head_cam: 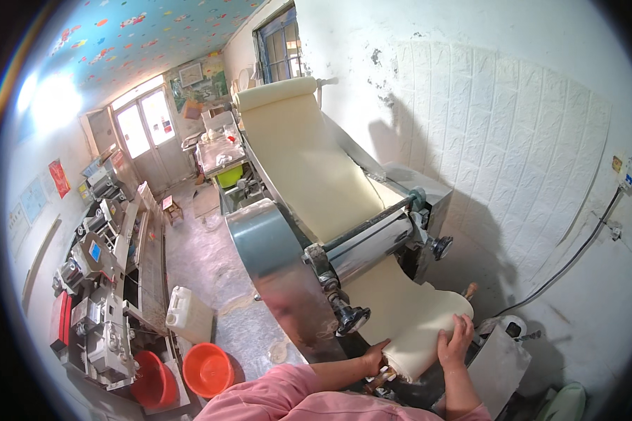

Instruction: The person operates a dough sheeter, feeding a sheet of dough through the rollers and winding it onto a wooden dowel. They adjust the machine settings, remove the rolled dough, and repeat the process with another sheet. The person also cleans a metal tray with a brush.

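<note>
A pale dough sheet (305, 158) runs down the sloping bed of a dough-sheeting machine from an upper dough roll (279, 93). It passes under a dark bar and a shiny metal roller (371, 247). Below, the sheet winds into a thick lower dough roll (418, 321) right in front of me. My left hand (375, 359) grips this roll's left end, thumb on top. On its right side rests my right hand (454, 339), fingers spread around the curve. A wooden rod end (470, 290) sticks out beyond the roll's far end.
Black adjusting knobs (353, 320) project from the machine's near side, beside a blue-grey guard (266, 237). Red plastic basins (208, 370) and a white jerrycan (189, 314) stand on the floor at left. A black cable (574, 263) runs down the right wall. Further machines (105, 337) line the left wall.
</note>
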Available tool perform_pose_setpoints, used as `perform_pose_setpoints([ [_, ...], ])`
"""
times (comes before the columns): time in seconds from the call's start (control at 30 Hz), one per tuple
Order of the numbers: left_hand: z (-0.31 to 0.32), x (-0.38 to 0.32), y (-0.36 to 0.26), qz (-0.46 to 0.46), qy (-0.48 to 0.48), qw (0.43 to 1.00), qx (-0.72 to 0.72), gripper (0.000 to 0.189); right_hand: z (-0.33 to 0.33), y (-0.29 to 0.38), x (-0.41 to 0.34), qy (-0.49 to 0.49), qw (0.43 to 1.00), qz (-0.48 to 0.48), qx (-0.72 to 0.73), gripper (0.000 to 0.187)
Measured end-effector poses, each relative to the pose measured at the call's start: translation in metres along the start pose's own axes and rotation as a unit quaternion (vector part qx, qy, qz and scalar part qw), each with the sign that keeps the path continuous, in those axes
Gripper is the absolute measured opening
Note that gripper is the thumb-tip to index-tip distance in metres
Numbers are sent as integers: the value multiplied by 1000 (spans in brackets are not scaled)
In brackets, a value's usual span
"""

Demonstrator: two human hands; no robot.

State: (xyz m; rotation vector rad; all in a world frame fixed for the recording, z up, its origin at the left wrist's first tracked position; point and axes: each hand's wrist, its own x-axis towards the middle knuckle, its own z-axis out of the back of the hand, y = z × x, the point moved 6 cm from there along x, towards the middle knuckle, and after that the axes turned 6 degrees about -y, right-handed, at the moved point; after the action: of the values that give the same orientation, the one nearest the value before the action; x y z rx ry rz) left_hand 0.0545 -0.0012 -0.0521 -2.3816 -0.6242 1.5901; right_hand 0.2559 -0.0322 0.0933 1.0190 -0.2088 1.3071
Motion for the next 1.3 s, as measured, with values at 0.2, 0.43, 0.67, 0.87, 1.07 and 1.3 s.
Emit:
perform_pose_setpoints([
  [0.2, -8, -38, -34, -141, 26, 985, 92, 59, 3, 5, 3, -2, 1000, 10, -6, 58],
  [0.43, 2, -19, -34, -102, 31, 994, 14, 55, 1, 11, 3, 7, 1000, 14, -5, 57],
  [0.67, -5, -13, -11, -57, 18, 998, 36, 58, 3, 6, 3, 10, 1000, 8, -17, 57],
  [0.87, -8, -42, -48, -179, 39, 977, 105, 70, 2, 8, 3, 8, 1000, 23, -10, 58],
  [1.07, 11, 20, -22, -66, 73, 995, -19, 61, -1, 6, 2, 17, 1000, 16, -18, 58],
  [1.3, -2, 13, -12, -96, 53, 990, 88, 65, 0, 3, 0, 19, 1000, 6, -24, 56],
])
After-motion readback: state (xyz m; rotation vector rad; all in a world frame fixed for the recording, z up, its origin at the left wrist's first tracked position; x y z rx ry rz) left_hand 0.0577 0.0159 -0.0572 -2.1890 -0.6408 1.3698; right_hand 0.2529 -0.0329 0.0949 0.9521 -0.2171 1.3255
